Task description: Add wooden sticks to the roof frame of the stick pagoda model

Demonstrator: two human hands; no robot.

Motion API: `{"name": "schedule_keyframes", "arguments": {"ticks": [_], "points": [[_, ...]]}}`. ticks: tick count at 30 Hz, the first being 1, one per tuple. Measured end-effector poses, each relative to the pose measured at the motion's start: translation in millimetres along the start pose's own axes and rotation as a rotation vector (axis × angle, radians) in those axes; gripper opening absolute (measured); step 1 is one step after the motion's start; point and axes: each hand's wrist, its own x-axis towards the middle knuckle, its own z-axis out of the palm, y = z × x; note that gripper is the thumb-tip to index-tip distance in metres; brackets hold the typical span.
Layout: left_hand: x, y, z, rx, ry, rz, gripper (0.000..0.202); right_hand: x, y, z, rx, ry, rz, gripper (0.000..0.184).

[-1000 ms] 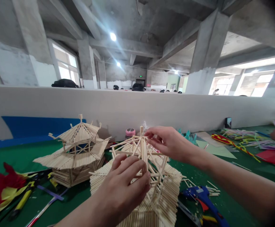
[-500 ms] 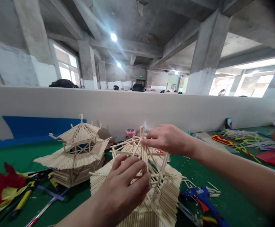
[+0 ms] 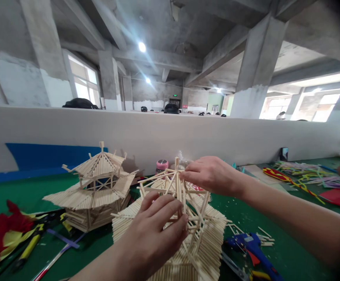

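In front of me stands a pavilion model (image 3: 205, 249) built of thin wooden sticks, its upper roof an open frame around a short central post. My left hand (image 3: 161, 226) lies over the near side of the roof, closed, its fingertips on the lower end of a wooden stick (image 3: 179, 191) that slopes up to the peak. Near the top of that slope, my right hand (image 3: 209, 175) is closed too, thumb and fingers pinched on the upper end of a stick beside the post. The fingers partly hide both ends.
A second stick pavilion (image 3: 96, 187) with filled roofs stands at left. To the right lie a blue glue gun (image 3: 254, 246), metal-bladed pliers or scissors (image 3: 231, 265) and stick offcuts (image 3: 265, 236). A pink-lidded jar (image 3: 162, 166) sits behind the model. A white partition (image 3: 129, 132) closes the back.
My right hand has shifted very slightly right and down near the roof peak. The left hand keeps nearly the same place on the model, while the whole view has moved a little.
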Motion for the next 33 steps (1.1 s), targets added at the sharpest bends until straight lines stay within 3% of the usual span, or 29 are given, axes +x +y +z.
{"name": "schedule_keyframes", "arguments": {"ticks": [16, 33], "points": [[2.1, 1.4, -2.4, -0.007, 0.024, -0.001, 0.015, 2.5, -2.9, -3.5, 0.138, -0.008, 0.056, 0.022], [-1.5, -0.3, -2.1, -0.016, -0.007, -0.002, 0.017, 5.5, 5.0, -6.1, -0.001, -0.058, -0.098, 0.022]]}}
